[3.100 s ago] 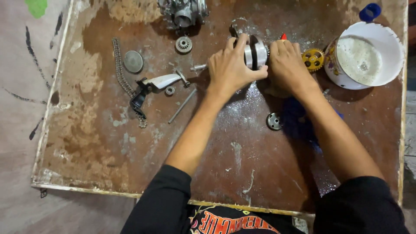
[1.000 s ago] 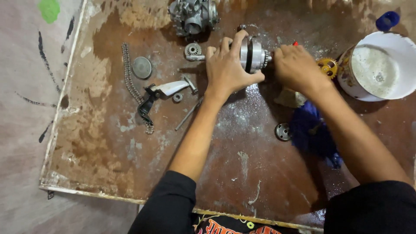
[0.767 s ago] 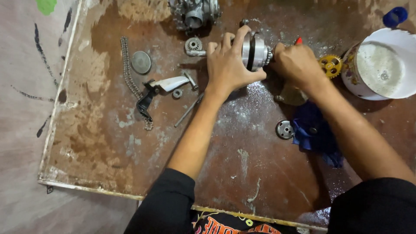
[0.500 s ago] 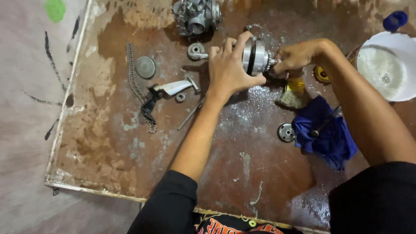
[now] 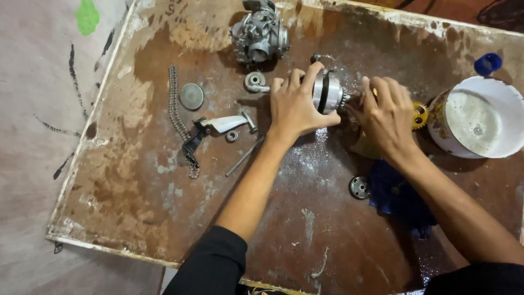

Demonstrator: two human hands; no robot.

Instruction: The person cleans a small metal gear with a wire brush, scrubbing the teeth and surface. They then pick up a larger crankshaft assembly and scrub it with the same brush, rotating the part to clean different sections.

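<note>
My left hand grips a round silver engine part with two thick discs, which lies on its side on the stained brown board. My right hand is at the part's toothed right end, fingers curled over a brush. A bit of its yellow handle shows between the fingers and its bristles show under the palm. A yellow sprocket lies just right of that hand.
A carburettor and small gear sit at the back. To the left lie a chain, grey disc, white-and-black lever, washer and rod. A white bowl of liquid, blue cap, blue cloth and round metal piece are on the right.
My right hand has come back down over the brush beside the part's end, after lifting to pinch that end. My left hand keeps its grip. The view shifted slightly.
</note>
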